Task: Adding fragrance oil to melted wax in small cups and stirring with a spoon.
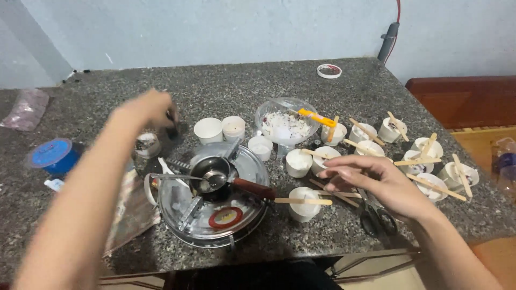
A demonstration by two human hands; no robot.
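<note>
My left hand (153, 109) is blurred over the left part of the dark granite table (231, 88), fingers pinched on something small and dark just above a small white cup (146, 144). My right hand (371, 182) hovers open, fingers spread, beside a white cup (304, 205) with a flat wooden stick (302, 201) across its rim. Before me stands a round metal stove (215, 215) carrying a small dark pot (210, 173) with a red-brown handle. A clear bowl (285, 122) of white flakes stands behind it.
Several white cups with wooden sticks (430, 180) crowd the right side. Scissors (376, 217) lie under my right wrist. A blue tape roll (52, 156), a plastic bag (26, 109) and a small round lid (329, 71) are also on the table. A wooden bench (467, 99) is at right.
</note>
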